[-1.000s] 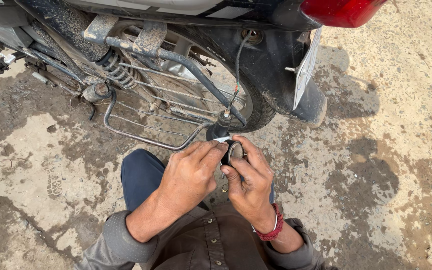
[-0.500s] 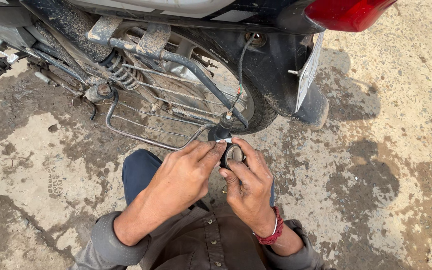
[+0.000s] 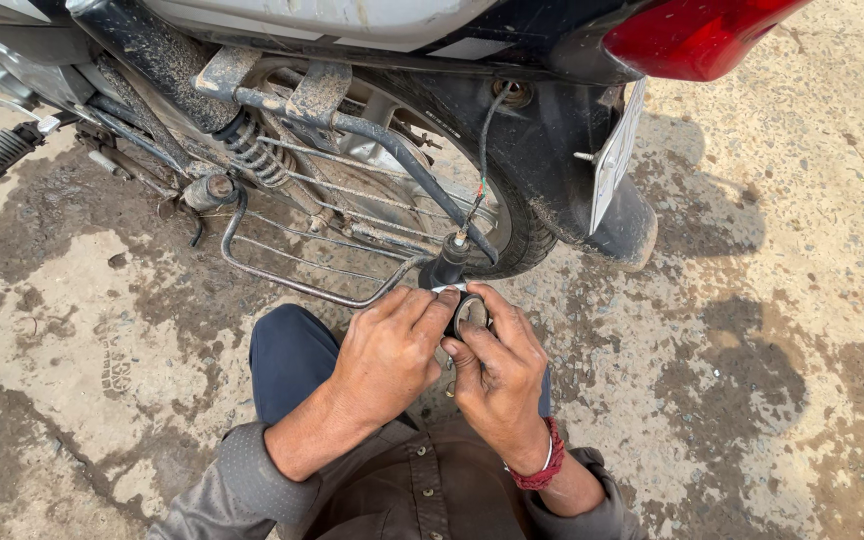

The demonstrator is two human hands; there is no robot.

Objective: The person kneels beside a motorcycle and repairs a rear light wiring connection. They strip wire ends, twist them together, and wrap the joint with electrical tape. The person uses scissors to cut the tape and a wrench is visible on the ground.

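A motorcycle (image 3: pixel 372 60) stands on stained concrete ground (image 3: pixel 772 330), its rear wheel (image 3: pixel 512 230), coil spring shock (image 3: pixel 252 150), bent wire saree guard (image 3: pixel 292 270) and red tail lamp (image 3: pixel 697 35) filling the upper view. Below, the person crouches, one blue-trousered knee (image 3: pixel 292 355) raised. A thin wire (image 3: pixel 482 150) runs down from the mudguard to a small round turn-signal lamp (image 3: pixel 464 308) with a black stem, held just beside the tyre. The left hand (image 3: pixel 392 355) closes its grip over the lamp's left side, fingertips curled on its rim. The right hand (image 3: pixel 497 375), a red thread band (image 3: pixel 542 465) at its wrist, pinches the lamp's right edge, thumb seemingly pressed against the pale lens.
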